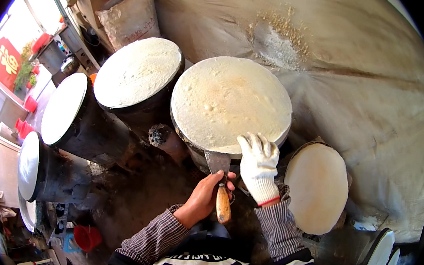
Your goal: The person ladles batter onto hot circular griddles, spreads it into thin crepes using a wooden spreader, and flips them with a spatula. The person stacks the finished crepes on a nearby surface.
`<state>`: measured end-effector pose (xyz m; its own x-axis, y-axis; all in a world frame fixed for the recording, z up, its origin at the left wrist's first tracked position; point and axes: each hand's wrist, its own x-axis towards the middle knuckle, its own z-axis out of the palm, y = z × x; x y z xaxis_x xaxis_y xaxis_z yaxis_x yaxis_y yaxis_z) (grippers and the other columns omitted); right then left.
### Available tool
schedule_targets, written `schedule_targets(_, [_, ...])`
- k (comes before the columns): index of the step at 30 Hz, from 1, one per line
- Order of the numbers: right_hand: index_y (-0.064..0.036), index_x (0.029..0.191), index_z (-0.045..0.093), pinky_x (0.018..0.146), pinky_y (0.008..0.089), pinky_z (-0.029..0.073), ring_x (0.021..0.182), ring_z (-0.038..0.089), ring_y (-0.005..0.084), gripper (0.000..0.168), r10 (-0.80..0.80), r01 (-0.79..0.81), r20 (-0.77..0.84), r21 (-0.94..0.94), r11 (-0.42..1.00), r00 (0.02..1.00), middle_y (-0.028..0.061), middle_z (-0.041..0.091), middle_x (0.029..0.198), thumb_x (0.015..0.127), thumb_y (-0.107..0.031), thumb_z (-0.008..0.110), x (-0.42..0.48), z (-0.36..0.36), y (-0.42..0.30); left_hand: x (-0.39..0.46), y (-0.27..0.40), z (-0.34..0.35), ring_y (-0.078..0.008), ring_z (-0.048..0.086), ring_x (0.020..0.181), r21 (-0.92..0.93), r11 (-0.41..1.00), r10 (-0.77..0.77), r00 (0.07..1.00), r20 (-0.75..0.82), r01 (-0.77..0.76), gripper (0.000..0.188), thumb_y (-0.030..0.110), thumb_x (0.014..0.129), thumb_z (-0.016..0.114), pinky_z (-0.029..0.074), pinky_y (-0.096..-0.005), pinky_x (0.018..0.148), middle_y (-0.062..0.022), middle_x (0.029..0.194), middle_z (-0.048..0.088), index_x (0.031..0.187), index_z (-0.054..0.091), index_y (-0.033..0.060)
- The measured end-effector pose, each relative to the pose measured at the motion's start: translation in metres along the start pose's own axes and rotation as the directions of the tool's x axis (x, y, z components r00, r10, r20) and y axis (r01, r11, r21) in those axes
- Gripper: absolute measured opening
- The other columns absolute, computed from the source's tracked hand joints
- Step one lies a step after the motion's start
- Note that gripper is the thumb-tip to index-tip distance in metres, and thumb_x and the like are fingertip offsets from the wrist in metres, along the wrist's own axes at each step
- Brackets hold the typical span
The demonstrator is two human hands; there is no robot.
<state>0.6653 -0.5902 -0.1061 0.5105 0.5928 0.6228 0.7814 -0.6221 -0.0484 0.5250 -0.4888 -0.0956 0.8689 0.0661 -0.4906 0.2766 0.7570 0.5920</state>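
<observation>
Before me is a round griddle topped with a thin, pale batter sheet [230, 103], browned lightly near its middle. Bare, my left hand [208, 193] grips the metal part of a scraper [217, 161] near its wooden handle [223, 204]; the blade's wide end meets the near edge of the griddle. A white knitted glove with a red cuff covers my right hand [258, 164], whose fingertips rest at the sheet's near right edge. Whether they pinch the sheet cannot be told. To the right of that hand lies another round, pale sheet [317, 188].
More drum-like stoves with white round tops [138, 73] curve away to the left, and several stand at lower right. A woven sack [131, 19] is at upper left. Plastic sheeting [371, 109] drapes behind the griddle. A red bucket [87, 237] sits at lower left.
</observation>
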Motion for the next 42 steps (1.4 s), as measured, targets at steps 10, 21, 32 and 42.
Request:
schedule_targets(10, [-0.016,0.088,0.066,0.094,0.0430,0.039,0.096,0.059,0.0206,0.016,-0.139,0.126,0.061,0.173,0.977,0.988,0.0001,0.064,0.096,0.073,-0.019,0.067,0.073,-0.018,0.019,-0.016,0.024,-0.014,-0.0137,0.054,0.066,-0.030,0.995,-0.092,0.995,0.028,0.093,0.031,0.029,0.099,0.041,0.046,-0.0254,0.059,-0.0028,0.079,0.059,0.108,0.056,0.0027])
schedule_targets(21, [-0.013,0.090,0.068,0.086,0.0384,0.044,0.083,0.064,0.0230,0.010,0.042,-0.040,0.002,0.331,0.943,0.999,0.0055,0.068,0.089,0.081,-0.015,0.066,0.144,-0.020,0.048,-0.013,0.062,-0.041,-0.0134,0.053,0.062,-0.043,0.998,0.043,0.995,-0.089,-0.047,0.031,0.029,0.099,0.042,0.045,-0.0250,0.055,-0.0028,0.078,0.058,0.109,0.056,0.0031])
schedule_targets(32, [-0.004,0.101,0.066,0.075,0.0220,0.048,0.080,0.061,0.0077,0.017,0.432,-0.338,0.021,0.657,0.674,0.902,0.0035,0.068,0.092,0.085,-0.011,0.067,0.188,-0.020,0.112,-0.018,0.075,-0.047,-0.0130,0.052,0.059,-0.020,0.998,0.053,0.977,-0.205,-0.059,0.031,0.030,0.098,0.043,0.044,-0.0243,0.048,-0.0014,0.076,0.056,0.110,0.056,0.0051])
schedule_targets(42, [0.003,0.109,0.061,0.082,0.0221,0.047,0.087,0.061,0.0098,0.030,0.610,-0.405,-0.090,0.671,0.621,0.787,0.0053,0.068,0.097,0.086,-0.015,0.068,0.215,-0.062,0.171,-0.020,0.082,-0.054,-0.0128,0.053,0.055,0.052,0.992,0.129,0.955,-0.267,-0.119,0.033,0.032,0.098,0.045,0.044,-0.0245,0.046,-0.0015,0.073,0.057,0.109,0.057,0.0037])
